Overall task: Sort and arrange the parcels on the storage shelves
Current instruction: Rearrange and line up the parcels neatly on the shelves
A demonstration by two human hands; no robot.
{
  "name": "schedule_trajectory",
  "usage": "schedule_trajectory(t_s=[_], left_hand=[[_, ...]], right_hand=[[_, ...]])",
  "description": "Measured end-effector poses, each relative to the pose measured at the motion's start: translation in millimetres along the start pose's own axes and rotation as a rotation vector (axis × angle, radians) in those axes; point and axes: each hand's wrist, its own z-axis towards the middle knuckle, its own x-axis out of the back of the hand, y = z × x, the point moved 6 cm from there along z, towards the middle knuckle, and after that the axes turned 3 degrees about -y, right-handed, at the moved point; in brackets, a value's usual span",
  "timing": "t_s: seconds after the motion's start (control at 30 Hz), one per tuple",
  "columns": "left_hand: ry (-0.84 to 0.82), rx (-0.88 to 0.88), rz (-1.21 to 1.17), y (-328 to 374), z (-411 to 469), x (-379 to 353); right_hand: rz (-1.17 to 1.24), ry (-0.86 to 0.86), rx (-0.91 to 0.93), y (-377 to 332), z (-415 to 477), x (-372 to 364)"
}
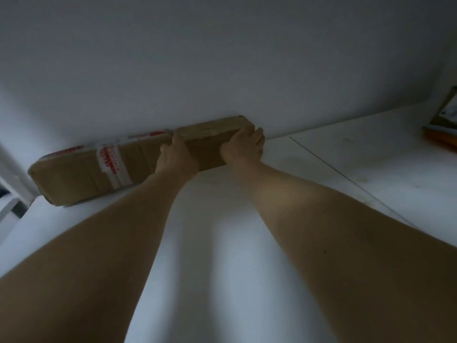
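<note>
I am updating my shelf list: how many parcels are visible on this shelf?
2. A long brown parcel lies against the back wall, held by the left hand and the right hand. A second parcel sits at the right edge, cut off; more may hide there.

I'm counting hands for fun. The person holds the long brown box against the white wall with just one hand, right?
Not one hand, two. The head view shows the left hand and the right hand both gripping the long brown box, which lies against the white wall.
</note>
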Motion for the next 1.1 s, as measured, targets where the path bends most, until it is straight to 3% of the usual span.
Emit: schedule_trajectory(t_s=[0.13, 0.4, 0.7, 1.1], left_hand=[[-0.008, -0.016, -0.028, 5, 9, -3], [-0.005, -0.008, -0.056, 9, 20, -14], [0.018, 0.048, -0.038, 10, -2, -8], [-0.02, 0.014, 0.012, 66, -143, -1]], right_hand=[[0.177, -0.059, -0.123, 19, 19, 5], [0.354, -0.184, -0.114, 26, 36, 3], [0.26, -0.104, -0.121, 38, 14, 26], [0.174, -0.121, -0.194, 101, -98, 137]])
